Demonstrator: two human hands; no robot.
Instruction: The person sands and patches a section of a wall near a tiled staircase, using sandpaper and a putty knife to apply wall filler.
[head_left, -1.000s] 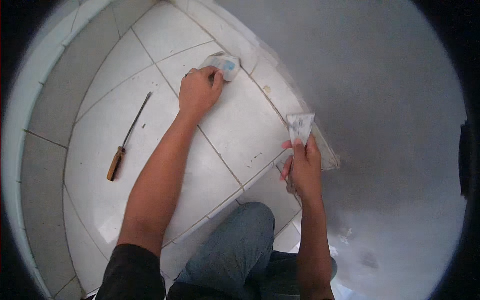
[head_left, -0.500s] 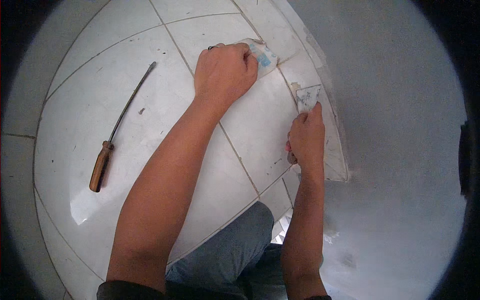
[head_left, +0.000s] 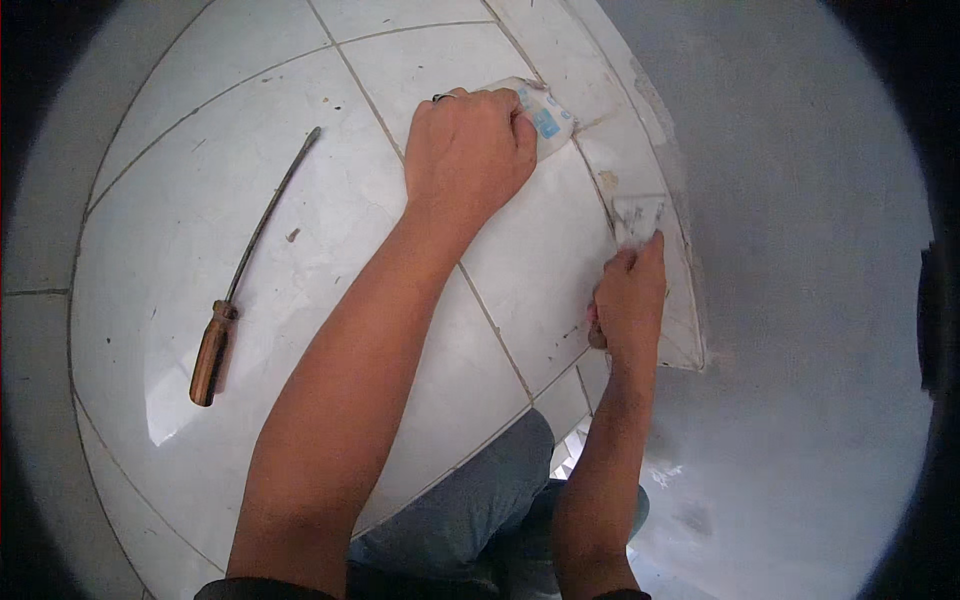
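Note:
My left hand, with a ring on one finger, is closed on a crumpled white piece of material with blue print, pressed on the tiles beside a grout line. My right hand grips a putty knife, its wide, smeared blade low over the narrow border tiles near the grey wall; whether the edge touches them is unclear. To the left of my left forearm, a screwdriver with an amber handle lies on the tiles, with a small dark fragment near its shaft.
White square tiles with grimy grout form the surface under my hands, ending in a front edge by my jeans-clad knee. A smooth grey wall rises along the right. Darker grey tiles run along the far left.
The view has shifted closer over the tiles. My right hand has turned back-up and moved forward along the border with the putty knife. My left hand stays on the printed material.

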